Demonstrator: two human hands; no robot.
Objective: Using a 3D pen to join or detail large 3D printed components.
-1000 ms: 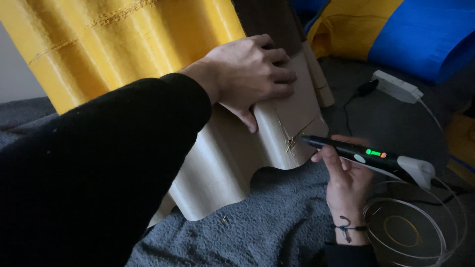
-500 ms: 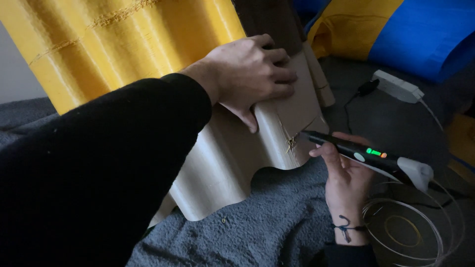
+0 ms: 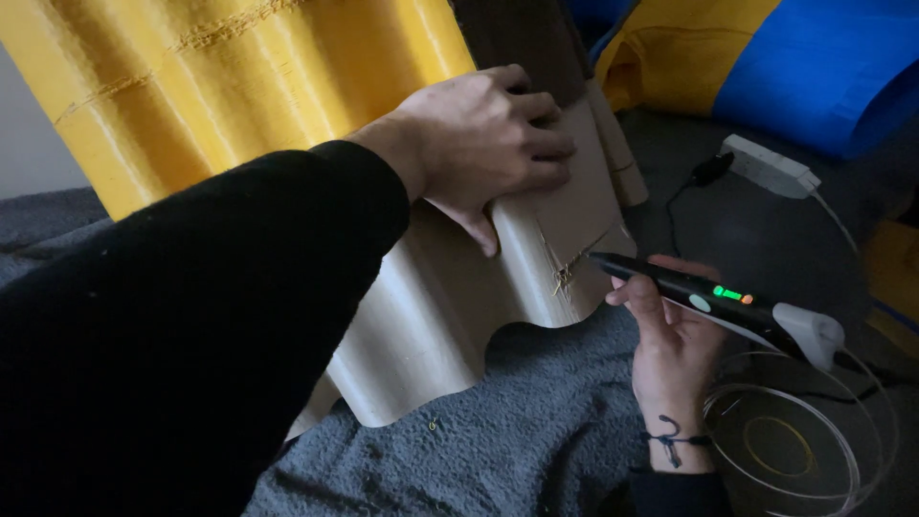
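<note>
While left hand [image 3: 488,144] presses, pen [image 3: 708,299] tip blurs.

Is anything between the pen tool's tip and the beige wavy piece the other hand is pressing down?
Head view: nothing solid. The black pen tool in the right hand points at a cracked seam on the beige wavy piece, under the left hand.
</note>
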